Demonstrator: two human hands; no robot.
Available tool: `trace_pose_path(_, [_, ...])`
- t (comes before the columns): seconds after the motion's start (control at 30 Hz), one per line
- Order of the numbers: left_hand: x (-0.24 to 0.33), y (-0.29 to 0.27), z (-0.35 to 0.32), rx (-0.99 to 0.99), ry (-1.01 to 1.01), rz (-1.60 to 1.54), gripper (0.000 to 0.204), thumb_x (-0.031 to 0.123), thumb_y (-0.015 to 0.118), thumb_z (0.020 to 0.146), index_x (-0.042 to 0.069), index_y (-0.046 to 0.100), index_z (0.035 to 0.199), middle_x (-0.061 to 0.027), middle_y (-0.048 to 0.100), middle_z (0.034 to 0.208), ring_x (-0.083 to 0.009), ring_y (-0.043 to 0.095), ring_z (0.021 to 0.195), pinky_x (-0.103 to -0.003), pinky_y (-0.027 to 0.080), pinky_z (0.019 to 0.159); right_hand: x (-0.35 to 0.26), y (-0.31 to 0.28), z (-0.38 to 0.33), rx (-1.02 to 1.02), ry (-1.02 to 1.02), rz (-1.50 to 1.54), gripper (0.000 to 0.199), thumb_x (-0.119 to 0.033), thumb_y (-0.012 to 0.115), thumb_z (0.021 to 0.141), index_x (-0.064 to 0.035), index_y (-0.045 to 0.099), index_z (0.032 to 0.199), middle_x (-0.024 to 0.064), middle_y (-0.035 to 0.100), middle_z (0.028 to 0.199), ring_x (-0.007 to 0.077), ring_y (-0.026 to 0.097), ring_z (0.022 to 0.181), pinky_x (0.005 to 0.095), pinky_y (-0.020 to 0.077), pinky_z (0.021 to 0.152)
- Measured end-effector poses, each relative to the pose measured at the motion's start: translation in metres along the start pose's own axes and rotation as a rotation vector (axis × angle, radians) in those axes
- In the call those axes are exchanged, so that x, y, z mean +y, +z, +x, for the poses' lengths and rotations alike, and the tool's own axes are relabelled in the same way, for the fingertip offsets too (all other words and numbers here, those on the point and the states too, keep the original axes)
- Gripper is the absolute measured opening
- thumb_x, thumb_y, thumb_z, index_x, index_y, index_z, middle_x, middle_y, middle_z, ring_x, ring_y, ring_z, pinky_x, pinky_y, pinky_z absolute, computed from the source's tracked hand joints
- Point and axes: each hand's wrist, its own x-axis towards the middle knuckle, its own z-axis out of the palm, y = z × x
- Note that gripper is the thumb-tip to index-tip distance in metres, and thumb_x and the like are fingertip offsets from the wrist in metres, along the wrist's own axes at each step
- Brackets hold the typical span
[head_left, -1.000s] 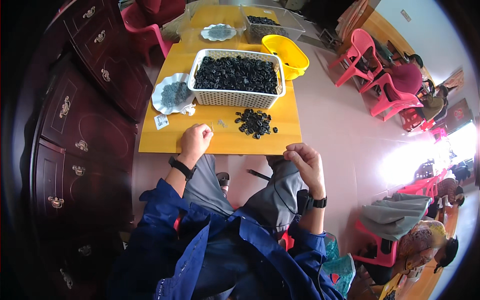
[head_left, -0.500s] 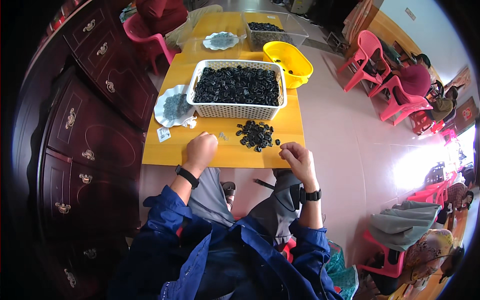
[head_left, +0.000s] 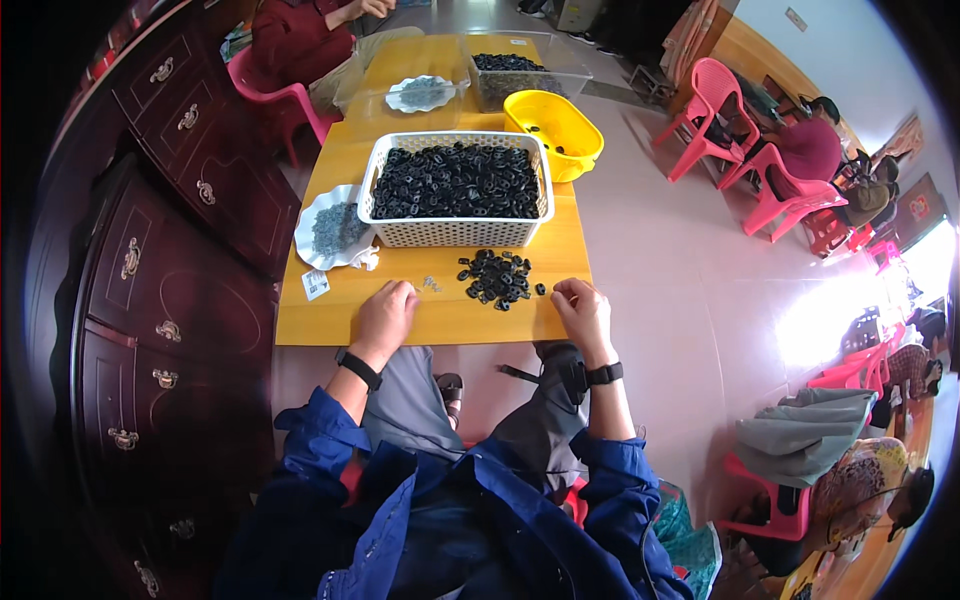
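Observation:
My left hand point(head_left: 385, 318) rests at the near edge of the yellow table with its fingers curled together, just left of a few tiny clear pieces point(head_left: 431, 284). Whatever those fingers hold is hidden. At the near right corner, my right hand point(head_left: 585, 318) has thumb and forefinger pinched, and I cannot make out anything between them. Beside its fingertips lies a single black oval part with holes point(head_left: 541, 289). Between the hands is a loose pile of similar small black parts point(head_left: 495, 279). Behind the pile, a white perforated basket point(head_left: 455, 232) is filled with many more.
Left of the basket stands a white scalloped dish point(head_left: 309, 232) of small clear pieces, near a white label point(head_left: 316, 285). A yellow tub point(head_left: 580, 165) sits behind right. Clear bins point(head_left: 575, 88) are farther back. A seated person point(head_left: 300, 45) is far left; dark drawers point(head_left: 190, 230) flank the table.
The view has shifted, so the table sits lower and farther left. My left fingers are slightly farther from the clear pieces. The far person's hands have come into view.

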Motion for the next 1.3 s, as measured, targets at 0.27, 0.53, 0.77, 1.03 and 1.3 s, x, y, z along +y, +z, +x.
trace_pose_path(0.27, [0.000,0.002,-0.010,-0.004,0.013,0.186,0.009,0.015,0.065,0.091,0.007,0.061,0.088,-0.0126,0.064,0.086,-0.0376,0.065,0.080,-0.048,0.052,0.067,-0.024,0.024,0.007,-0.033,-0.093,-0.150,0.007,-0.014,0.073,0.083,-0.0079,0.072,0.085,0.0073,0.067,0.081,0.0266,0.068,0.072,0.0373,0.0544,0.066])
trace_pose_path(0.53, [0.010,-0.005,-0.035,0.174,0.130,0.120,0.007,0.011,0.070,0.085,0.008,0.064,0.084,-0.0089,0.060,0.082,-0.0319,0.063,0.079,-0.043,0.051,0.067,-0.030,0.045,-0.014,0.087,-0.232,-0.278,0.006,-0.015,0.069,0.087,-0.0110,0.073,0.090,0.0062,0.067,0.087,0.0291,0.068,0.078,0.0397,0.0547,0.067])
trace_pose_path(0.77, [0.004,-0.006,-0.048,0.210,0.200,0.130,0.012,0.011,0.074,0.079,0.010,0.067,0.089,-0.0039,0.060,0.087,-0.0259,0.061,0.086,-0.040,0.049,0.074,-0.026,0.041,-0.037,0.091,-0.296,-0.325,0.010,-0.013,0.069,0.085,-0.0123,0.070,0.095,0.0065,0.062,0.091,0.0286,0.064,0.088,0.0413,0.0532,0.073])
trace_pose_path(1.03, [-0.005,-0.007,-0.063,0.235,0.276,0.108,0.023,0.010,0.075,0.078,0.010,0.071,0.101,-0.0043,0.061,0.094,-0.0276,0.060,0.088,-0.041,0.048,0.076,-0.036,0.032,-0.064,0.078,-0.327,-0.316,0.025,-0.017,0.070,0.085,-0.0086,0.071,0.109,0.0074,0.063,0.101,0.0296,0.061,0.095,0.0425,0.0494,0.084])
trace_pose_path(1.3, [-0.012,-0.014,-0.057,0.245,0.168,-0.135,0.020,0.005,0.071,0.083,0.004,0.071,0.103,-0.0112,0.065,0.092,-0.0331,0.061,0.088,-0.041,0.049,0.077,-0.033,0.032,-0.068,0.060,-0.301,-0.345,0.033,-0.022,0.072,0.084,-0.0067,0.068,0.113,0.0090,0.062,0.106,0.0311,0.059,0.101,0.0436,0.0473,0.090])
